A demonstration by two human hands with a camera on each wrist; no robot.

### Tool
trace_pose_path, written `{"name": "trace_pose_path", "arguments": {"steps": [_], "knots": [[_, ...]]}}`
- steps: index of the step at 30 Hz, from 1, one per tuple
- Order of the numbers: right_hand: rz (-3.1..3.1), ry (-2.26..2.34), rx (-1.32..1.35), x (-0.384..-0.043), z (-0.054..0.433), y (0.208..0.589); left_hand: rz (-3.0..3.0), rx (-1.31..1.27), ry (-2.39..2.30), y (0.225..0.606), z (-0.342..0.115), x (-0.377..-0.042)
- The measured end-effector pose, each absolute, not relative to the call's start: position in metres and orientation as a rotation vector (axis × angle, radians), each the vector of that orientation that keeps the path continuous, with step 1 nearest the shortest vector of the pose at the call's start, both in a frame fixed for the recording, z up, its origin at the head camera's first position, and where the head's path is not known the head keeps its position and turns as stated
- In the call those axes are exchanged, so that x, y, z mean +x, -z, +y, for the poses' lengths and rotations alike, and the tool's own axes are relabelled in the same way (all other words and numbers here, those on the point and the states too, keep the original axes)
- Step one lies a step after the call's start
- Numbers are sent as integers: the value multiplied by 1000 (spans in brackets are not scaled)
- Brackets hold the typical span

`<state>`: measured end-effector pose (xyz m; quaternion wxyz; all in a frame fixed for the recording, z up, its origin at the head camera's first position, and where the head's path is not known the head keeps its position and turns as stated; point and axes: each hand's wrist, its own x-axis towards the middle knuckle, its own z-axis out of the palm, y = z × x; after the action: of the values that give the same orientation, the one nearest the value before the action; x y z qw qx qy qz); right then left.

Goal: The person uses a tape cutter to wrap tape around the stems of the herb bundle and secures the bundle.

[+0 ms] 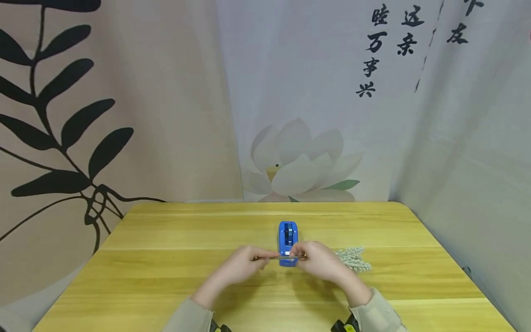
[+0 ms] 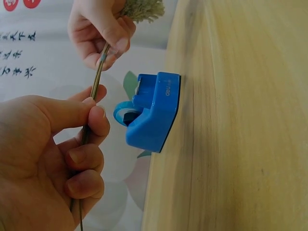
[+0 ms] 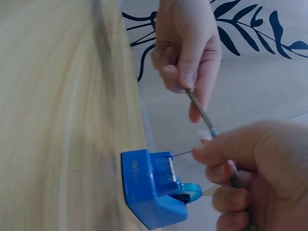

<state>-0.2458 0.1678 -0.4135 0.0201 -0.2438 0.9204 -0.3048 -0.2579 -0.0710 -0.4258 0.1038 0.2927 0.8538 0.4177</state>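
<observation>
My left hand (image 1: pixel 242 265) pinches a thin bundle of stems (image 2: pixel 97 76) between thumb and forefinger, its other fingers curled around the lower ends. Farther up, the right hand (image 1: pixel 320 262) grips the same bundle, close below the pale flower heads (image 1: pixel 354 259), which stick out on its far side. A strip of clear tape (image 3: pixel 214 131) wraps the stems beside the right thumb, and a small flap of it stands loose. Behind and below the hands, a blue tape dispenser (image 1: pixel 288 233) with a roll of tape in it stands on the table. The hands partly hide the stems.
The wooden table (image 1: pixel 186 230) reaches back to a printed curtain (image 1: pixel 307 92) with a lotus, leaves and writing. Another pale curtain (image 1: pixel 473 161) hangs along the right side. Beige sleeves (image 1: pixel 192 316) and black wrist devices (image 1: pixel 346 324) show at the front.
</observation>
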Motion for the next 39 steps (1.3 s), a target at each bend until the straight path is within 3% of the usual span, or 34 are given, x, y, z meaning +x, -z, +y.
{"name": "trace_pose_path", "arguments": {"steps": [39], "knots": [[2851, 1164, -736, -247, 168, 412, 2608, 915, -1190, 424, -70, -257]]}}
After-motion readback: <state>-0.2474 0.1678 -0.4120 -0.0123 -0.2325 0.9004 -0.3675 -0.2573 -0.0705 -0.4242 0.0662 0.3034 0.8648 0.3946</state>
